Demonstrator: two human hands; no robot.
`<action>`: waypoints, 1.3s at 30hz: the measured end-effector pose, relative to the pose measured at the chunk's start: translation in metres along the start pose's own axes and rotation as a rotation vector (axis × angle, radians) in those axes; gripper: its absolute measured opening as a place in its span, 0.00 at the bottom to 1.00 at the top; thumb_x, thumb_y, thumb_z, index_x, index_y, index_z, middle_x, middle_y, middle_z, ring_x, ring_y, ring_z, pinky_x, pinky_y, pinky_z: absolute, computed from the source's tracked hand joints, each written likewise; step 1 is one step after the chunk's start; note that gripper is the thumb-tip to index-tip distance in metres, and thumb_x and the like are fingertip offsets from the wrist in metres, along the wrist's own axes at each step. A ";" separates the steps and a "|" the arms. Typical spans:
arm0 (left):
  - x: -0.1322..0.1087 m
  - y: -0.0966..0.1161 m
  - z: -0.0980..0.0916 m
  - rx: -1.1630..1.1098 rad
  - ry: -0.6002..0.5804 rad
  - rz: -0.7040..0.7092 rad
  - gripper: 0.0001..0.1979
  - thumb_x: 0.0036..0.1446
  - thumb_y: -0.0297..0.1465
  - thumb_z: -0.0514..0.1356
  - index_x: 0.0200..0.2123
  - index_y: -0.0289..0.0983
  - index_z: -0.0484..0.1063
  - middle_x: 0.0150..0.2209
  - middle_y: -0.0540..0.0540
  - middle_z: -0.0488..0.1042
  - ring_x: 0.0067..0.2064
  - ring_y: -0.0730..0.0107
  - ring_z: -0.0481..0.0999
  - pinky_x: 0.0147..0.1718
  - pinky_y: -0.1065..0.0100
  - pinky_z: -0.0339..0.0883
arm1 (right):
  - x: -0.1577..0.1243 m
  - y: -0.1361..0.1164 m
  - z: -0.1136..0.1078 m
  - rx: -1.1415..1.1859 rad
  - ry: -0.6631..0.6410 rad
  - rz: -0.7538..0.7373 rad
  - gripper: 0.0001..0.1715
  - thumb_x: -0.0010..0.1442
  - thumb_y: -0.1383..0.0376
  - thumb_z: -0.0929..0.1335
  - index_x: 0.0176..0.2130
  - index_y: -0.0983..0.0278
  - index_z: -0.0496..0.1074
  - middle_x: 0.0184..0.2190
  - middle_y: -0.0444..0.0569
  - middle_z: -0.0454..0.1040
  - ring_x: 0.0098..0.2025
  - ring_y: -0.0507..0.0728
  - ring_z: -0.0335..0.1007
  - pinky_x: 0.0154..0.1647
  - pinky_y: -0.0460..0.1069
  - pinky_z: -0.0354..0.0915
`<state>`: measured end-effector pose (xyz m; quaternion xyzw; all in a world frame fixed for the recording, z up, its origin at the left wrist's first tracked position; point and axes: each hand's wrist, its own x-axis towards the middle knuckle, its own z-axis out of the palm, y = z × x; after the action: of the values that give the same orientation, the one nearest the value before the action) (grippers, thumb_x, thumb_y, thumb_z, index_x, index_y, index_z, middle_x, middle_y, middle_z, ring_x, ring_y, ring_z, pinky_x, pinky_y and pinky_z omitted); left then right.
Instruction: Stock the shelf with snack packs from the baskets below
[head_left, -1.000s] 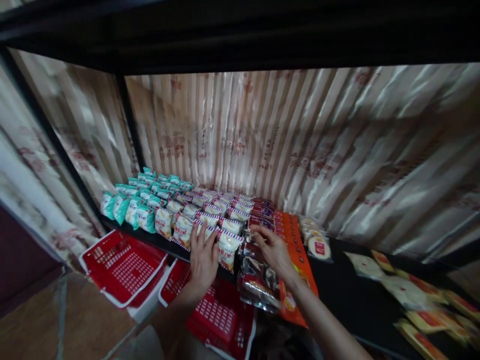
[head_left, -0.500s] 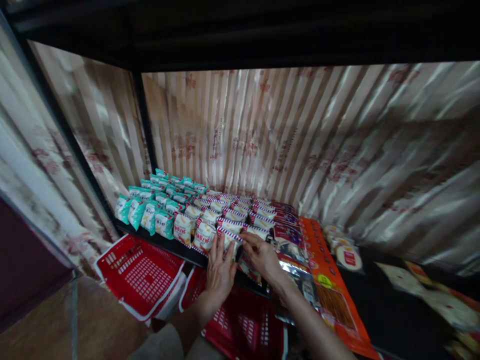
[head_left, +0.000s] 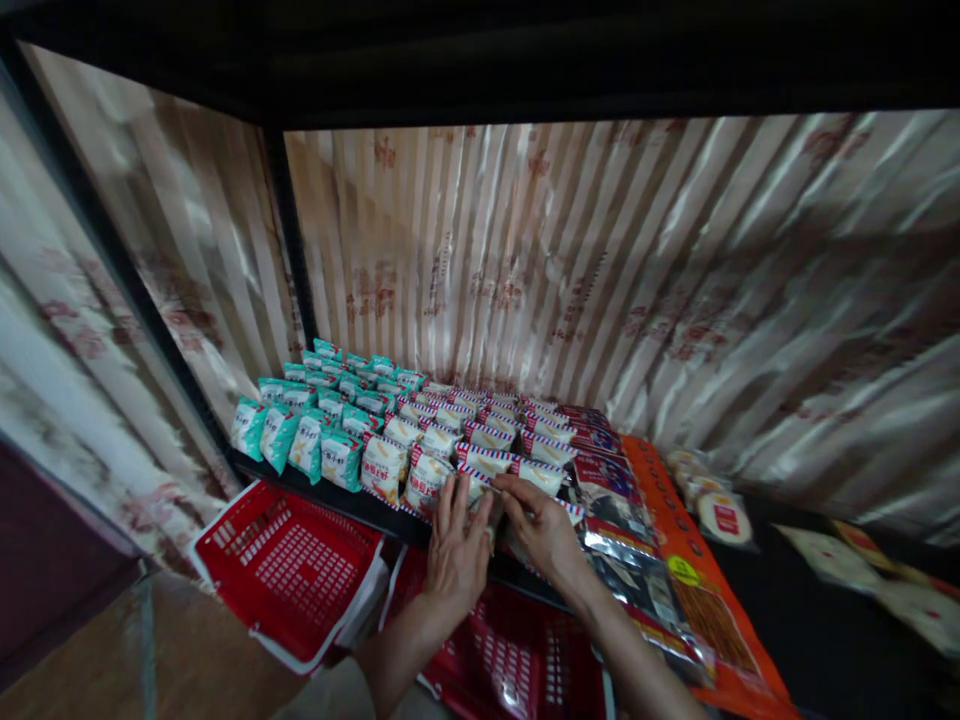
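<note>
At the front edge of the shelf, both hands are on one small snack bag (head_left: 477, 487) with a striped top edge. My left hand (head_left: 459, 548) holds its left side, the fingers long and close together and the thumb toward the bag's face. At the upper right corner, the fingertips of my right hand (head_left: 541, 522) are pinched on the bag. Most of its front is hidden by the hands. Just left stands a white snack bag with red print (head_left: 426, 482), and matching striped bags (head_left: 484, 460) stand in rows behind.
Teal snack bags (head_left: 341, 462) fill the shelf's left end. Dark silver packets (head_left: 615, 505) and a large orange packet (head_left: 709, 590) lie to the right, then round packaged items (head_left: 724, 515). Red baskets (head_left: 300, 560) sit below. A black upper shelf (head_left: 480, 70) hangs overhead.
The view has shifted slightly, so the shelf goods appear farther right. Both hands stay at the same bag, whose striped top now shows less between them.
</note>
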<state>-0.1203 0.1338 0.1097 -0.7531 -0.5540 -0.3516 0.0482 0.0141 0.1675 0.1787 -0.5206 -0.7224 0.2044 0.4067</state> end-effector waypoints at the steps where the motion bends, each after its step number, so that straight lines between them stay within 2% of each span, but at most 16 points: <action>1: -0.001 -0.004 -0.004 0.003 0.015 -0.009 0.28 0.56 0.24 0.50 0.61 0.41 0.54 0.66 0.42 0.45 0.66 0.52 0.38 0.57 0.47 0.54 | -0.002 0.001 -0.001 -0.005 0.011 0.003 0.18 0.56 0.58 0.61 0.39 0.61 0.75 0.43 0.51 0.76 0.48 0.59 0.71 0.52 0.56 0.64; 4: -0.002 -0.026 -0.016 0.036 0.068 -0.055 0.26 0.58 0.24 0.48 0.60 0.40 0.55 0.66 0.41 0.45 0.66 0.51 0.35 0.58 0.45 0.50 | -0.011 0.002 -0.006 -0.003 0.052 0.027 0.18 0.56 0.56 0.61 0.39 0.60 0.75 0.41 0.51 0.77 0.45 0.59 0.72 0.49 0.55 0.67; 9: 0.004 -0.070 -0.033 0.121 0.112 -0.091 0.23 0.58 0.24 0.48 0.57 0.39 0.61 0.64 0.39 0.51 0.66 0.49 0.38 0.57 0.44 0.50 | -0.027 -0.003 -0.011 -0.017 0.108 0.091 0.19 0.55 0.54 0.62 0.39 0.60 0.75 0.40 0.51 0.77 0.43 0.60 0.73 0.47 0.55 0.68; 15: 0.015 -0.106 -0.045 0.197 0.100 -0.009 0.22 0.57 0.27 0.51 0.56 0.43 0.62 0.62 0.44 0.56 0.66 0.51 0.42 0.58 0.48 0.50 | -0.042 -0.020 -0.005 0.015 0.164 0.134 0.21 0.54 0.51 0.63 0.39 0.61 0.75 0.40 0.51 0.77 0.41 0.60 0.73 0.44 0.54 0.69; 20: 0.019 -0.131 -0.046 0.239 0.080 0.099 0.20 0.56 0.28 0.54 0.53 0.40 0.67 0.61 0.43 0.58 0.65 0.52 0.45 0.59 0.48 0.50 | -0.048 -0.036 0.012 0.031 0.181 0.149 0.20 0.53 0.51 0.63 0.37 0.60 0.76 0.39 0.51 0.78 0.43 0.61 0.73 0.44 0.54 0.70; 29: 0.020 -0.157 -0.049 0.254 0.027 0.180 0.23 0.57 0.28 0.53 0.56 0.40 0.62 0.62 0.45 0.57 0.65 0.55 0.48 0.59 0.52 0.50 | -0.061 -0.053 0.040 -0.026 0.131 0.185 0.20 0.54 0.53 0.64 0.38 0.61 0.76 0.38 0.51 0.78 0.41 0.61 0.75 0.43 0.54 0.71; 34: 0.020 -0.165 -0.053 0.231 0.010 0.221 0.23 0.57 0.29 0.54 0.57 0.40 0.61 0.63 0.43 0.54 0.65 0.55 0.47 0.60 0.51 0.49 | -0.066 -0.065 0.064 0.008 0.181 0.210 0.19 0.53 0.53 0.64 0.36 0.61 0.76 0.35 0.50 0.79 0.38 0.60 0.75 0.42 0.54 0.71; 39: 0.018 -0.167 -0.059 0.189 -0.013 0.376 0.22 0.56 0.30 0.54 0.55 0.40 0.63 0.64 0.44 0.52 0.65 0.55 0.46 0.60 0.49 0.48 | -0.061 -0.085 0.081 0.032 0.211 0.201 0.19 0.53 0.53 0.64 0.35 0.61 0.76 0.34 0.51 0.79 0.38 0.60 0.75 0.41 0.53 0.71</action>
<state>-0.2909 0.1843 0.1112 -0.8376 -0.4347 -0.2778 0.1798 -0.0924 0.0901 0.1696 -0.6023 -0.6165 0.1998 0.4660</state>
